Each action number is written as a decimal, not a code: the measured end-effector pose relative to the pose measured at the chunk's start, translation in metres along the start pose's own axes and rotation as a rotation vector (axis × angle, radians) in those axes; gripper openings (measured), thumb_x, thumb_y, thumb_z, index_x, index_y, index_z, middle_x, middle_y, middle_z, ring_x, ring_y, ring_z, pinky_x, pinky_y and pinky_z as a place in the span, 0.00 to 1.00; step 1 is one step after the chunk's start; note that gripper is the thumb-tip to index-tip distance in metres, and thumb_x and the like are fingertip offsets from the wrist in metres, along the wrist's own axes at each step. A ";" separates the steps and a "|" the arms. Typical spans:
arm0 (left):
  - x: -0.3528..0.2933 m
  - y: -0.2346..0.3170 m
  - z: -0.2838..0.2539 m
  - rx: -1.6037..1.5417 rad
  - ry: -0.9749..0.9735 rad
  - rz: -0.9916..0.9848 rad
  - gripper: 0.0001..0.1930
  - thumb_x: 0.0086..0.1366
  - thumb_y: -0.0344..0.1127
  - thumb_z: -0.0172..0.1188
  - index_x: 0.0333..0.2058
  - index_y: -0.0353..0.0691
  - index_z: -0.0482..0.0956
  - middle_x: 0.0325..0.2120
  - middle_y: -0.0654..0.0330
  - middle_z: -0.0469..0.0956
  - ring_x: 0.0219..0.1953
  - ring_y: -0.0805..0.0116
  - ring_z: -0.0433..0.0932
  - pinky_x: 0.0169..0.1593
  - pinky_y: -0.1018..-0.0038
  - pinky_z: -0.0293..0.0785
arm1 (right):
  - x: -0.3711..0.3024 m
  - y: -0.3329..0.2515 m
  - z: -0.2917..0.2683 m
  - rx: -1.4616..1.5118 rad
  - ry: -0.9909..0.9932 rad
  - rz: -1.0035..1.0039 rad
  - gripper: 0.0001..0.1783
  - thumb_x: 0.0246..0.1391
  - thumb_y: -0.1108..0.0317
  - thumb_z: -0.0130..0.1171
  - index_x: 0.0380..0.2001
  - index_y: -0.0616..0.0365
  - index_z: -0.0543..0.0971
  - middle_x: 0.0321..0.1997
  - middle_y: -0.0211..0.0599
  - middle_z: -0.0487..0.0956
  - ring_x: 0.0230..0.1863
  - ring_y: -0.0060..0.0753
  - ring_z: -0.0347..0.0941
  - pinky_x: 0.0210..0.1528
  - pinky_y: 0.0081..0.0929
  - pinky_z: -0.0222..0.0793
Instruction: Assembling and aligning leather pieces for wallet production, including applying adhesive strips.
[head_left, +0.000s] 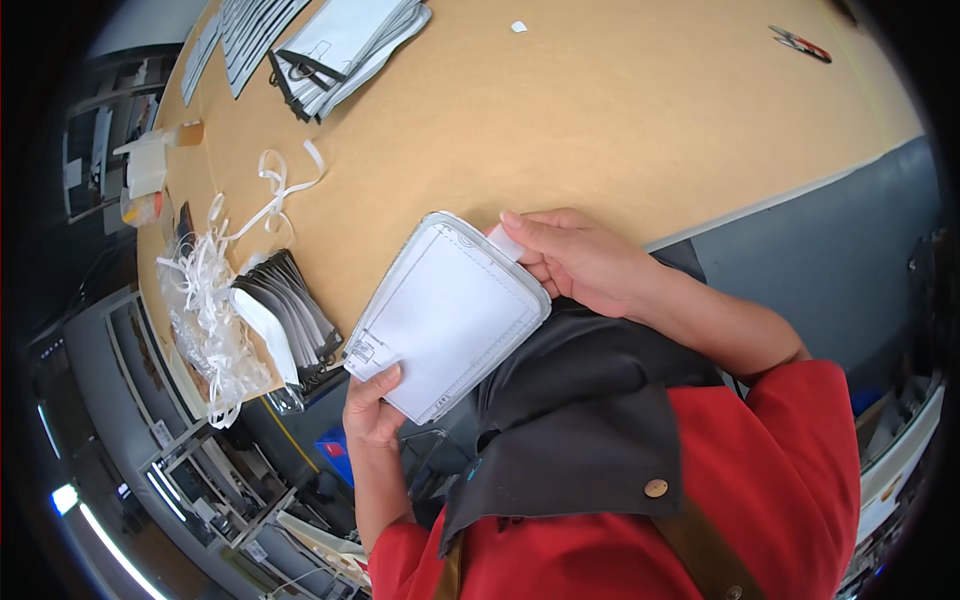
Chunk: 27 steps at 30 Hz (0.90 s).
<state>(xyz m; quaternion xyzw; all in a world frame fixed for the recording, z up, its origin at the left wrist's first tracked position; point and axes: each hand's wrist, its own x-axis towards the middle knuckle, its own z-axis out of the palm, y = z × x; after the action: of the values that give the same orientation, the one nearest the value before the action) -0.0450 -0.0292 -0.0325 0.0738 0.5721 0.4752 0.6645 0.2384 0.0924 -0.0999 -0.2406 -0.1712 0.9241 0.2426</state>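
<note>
My left hand (375,408) grips the lower left corner of a white layered panel (440,310), its thumb on top and its fingers underneath. The panel has rounded corners, a grey edge and dashed lines printed around its border; I cannot tell whether it is one piece or a stack. At its upper right edge my right hand (575,258) pinches a small white tab (507,243) between thumb and fingers. Whether the tab is fixed to the panel is hidden. Both hands hold the panel just over the table's near edge, above my dark apron (580,430).
Left on the tan table (620,130) lie tangled white ribbons (205,290) and a row of dark-edged pieces (285,300). Farther back are stacked white panels with black trim (350,50) and striped pieces (255,35). Red-handled thread snips (802,45) and a white scrap (518,27) lie far off.
</note>
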 end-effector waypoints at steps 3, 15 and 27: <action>0.004 0.002 -0.001 -0.009 0.010 -0.024 0.34 0.53 0.20 0.67 0.60 0.29 0.67 0.52 0.47 0.76 0.54 0.51 0.77 0.59 0.56 0.73 | 0.001 -0.003 -0.001 -0.006 0.022 0.008 0.27 0.71 0.46 0.41 0.51 0.60 0.76 0.44 0.36 0.83 0.39 0.20 0.80 0.39 0.20 0.76; 0.010 -0.002 -0.008 -0.111 0.027 -0.079 0.34 0.55 0.18 0.64 0.61 0.30 0.65 0.54 0.46 0.75 0.57 0.49 0.75 0.63 0.52 0.70 | 0.005 0.007 -0.004 0.001 0.070 -0.017 0.19 0.69 0.58 0.51 0.51 0.63 0.76 0.45 0.36 0.83 0.42 0.22 0.81 0.42 0.22 0.76; 0.007 -0.004 -0.010 -0.112 -0.006 -0.042 0.35 0.55 0.20 0.64 0.62 0.30 0.64 0.56 0.46 0.73 0.58 0.49 0.74 0.63 0.51 0.69 | 0.003 0.009 0.001 -0.045 0.082 -0.055 0.19 0.70 0.62 0.50 0.53 0.67 0.76 0.45 0.37 0.83 0.42 0.22 0.80 0.42 0.22 0.77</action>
<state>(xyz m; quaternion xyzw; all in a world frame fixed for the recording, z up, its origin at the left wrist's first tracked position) -0.0520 -0.0306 -0.0430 0.0260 0.5438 0.4924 0.6790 0.2322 0.0863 -0.1041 -0.2788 -0.1886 0.9024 0.2691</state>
